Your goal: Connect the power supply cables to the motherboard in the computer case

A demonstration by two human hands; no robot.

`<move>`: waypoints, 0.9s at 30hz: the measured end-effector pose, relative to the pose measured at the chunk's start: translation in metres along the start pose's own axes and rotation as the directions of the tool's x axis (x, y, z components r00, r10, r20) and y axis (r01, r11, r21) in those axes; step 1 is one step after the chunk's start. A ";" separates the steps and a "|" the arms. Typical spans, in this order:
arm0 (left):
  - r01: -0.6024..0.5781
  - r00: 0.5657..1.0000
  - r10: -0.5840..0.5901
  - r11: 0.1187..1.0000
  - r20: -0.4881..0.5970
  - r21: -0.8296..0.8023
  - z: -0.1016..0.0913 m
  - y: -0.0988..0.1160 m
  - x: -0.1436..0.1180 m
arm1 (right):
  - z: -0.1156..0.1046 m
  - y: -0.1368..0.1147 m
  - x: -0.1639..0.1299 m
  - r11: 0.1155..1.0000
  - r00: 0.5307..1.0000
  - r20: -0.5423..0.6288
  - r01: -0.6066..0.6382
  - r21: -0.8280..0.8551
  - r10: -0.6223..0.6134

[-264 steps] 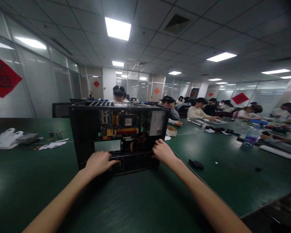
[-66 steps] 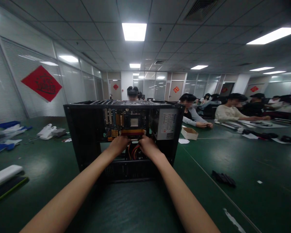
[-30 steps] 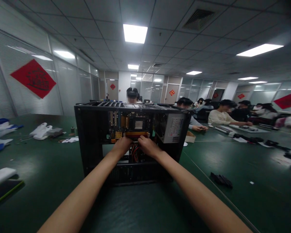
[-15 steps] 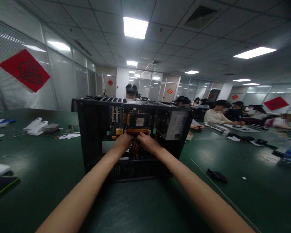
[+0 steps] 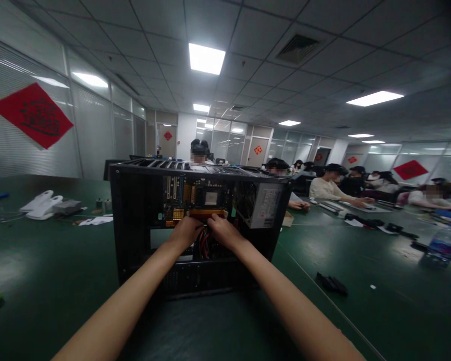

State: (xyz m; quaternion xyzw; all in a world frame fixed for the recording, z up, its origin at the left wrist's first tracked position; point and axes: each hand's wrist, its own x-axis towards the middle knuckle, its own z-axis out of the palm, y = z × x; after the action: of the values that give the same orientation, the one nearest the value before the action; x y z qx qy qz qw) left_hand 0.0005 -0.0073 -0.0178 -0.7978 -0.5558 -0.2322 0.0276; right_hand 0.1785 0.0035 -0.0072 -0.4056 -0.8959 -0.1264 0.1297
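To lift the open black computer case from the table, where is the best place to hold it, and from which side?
Probably by the computer case frame, one hand on each upright side wall, reaching from the open front. It stands upright, and the walls look rigid.

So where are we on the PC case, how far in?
Done: the case stands open on the green table, side panel off, motherboard and power supply mounted. In hand: left hand and right hand meet at the board's lower edge, above the red cables; the grip is hidden. Left: no side panel in view.
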 end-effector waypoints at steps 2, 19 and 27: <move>-0.010 1.000 0.010 1.000 -0.011 -0.019 0.001 -0.002 0.001 | 0.002 0.002 -0.004 0.999 0.999 -0.017 -0.036 0.030 0.036; -0.009 0.998 0.007 0.999 0.061 0.046 -0.011 0.016 -0.007 | 0.006 0.008 -0.009 0.987 0.995 -0.016 -0.096 0.125 0.098; 0.023 0.998 -0.029 0.996 0.056 0.090 -0.010 0.018 -0.003 | 0.001 0.007 -0.007 0.993 0.994 0.019 -0.106 0.061 0.105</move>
State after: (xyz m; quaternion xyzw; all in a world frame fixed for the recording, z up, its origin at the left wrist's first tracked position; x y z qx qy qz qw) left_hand 0.0122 -0.0195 -0.0063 -0.7948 -0.5765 -0.1844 0.0441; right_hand 0.1885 0.0036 -0.0096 -0.4492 -0.8776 -0.0887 0.1418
